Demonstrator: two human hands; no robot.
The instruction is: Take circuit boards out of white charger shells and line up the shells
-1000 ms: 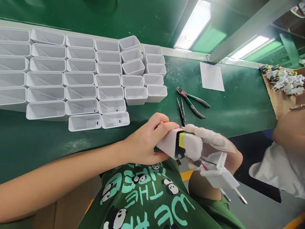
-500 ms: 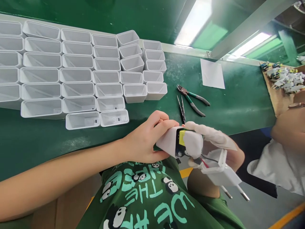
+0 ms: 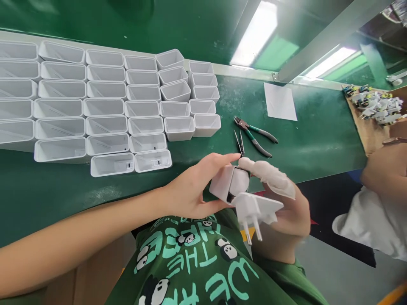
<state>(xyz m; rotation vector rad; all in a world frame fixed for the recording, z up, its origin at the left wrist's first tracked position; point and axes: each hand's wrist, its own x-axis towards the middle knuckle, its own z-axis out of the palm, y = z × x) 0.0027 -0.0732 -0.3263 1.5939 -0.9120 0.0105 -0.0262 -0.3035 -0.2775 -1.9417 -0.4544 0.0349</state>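
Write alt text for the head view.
A person's left hand holds a white housing; the right hand, partly covered in white, is near the housing's open end, beside a two-pin plug. Beyond are open white containers, pliers and tweezers on a green bench.

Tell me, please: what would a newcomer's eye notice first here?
Probably the rows of open white casings on the green bench, at the picture's left. Next, the two-pinned plug part, below centre, by the open end of the white casing the left hand grips. Pliers lie farther back.
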